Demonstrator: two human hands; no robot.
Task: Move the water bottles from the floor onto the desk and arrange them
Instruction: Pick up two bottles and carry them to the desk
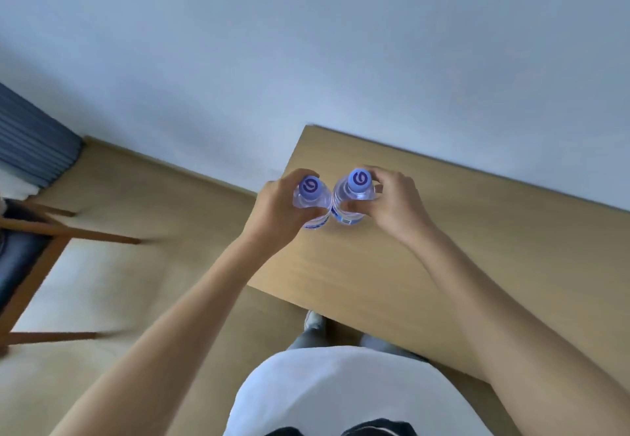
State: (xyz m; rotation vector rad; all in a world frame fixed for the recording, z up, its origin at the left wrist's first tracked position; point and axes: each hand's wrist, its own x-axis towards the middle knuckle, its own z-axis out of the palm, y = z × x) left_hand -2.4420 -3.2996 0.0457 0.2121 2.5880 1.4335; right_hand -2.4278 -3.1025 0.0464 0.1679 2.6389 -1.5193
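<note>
Both hands gripping bottles: left hand (272, 208) holding left bottle (312, 198), right hand (392, 200) holding right bottle (353, 195), side by side over desk (443, 248) corner (set down or not, can't tell); arranging likely remaining.

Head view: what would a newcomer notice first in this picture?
Two clear water bottles with blue caps, side by side near the desk's left corner. The left hand grips the left bottle; the right hand grips the right bottle. A wooden chair stands far left.

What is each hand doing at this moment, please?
Left hand: holding the left water bottle by its shoulder.
Right hand: holding the right water bottle just below its cap.
</note>
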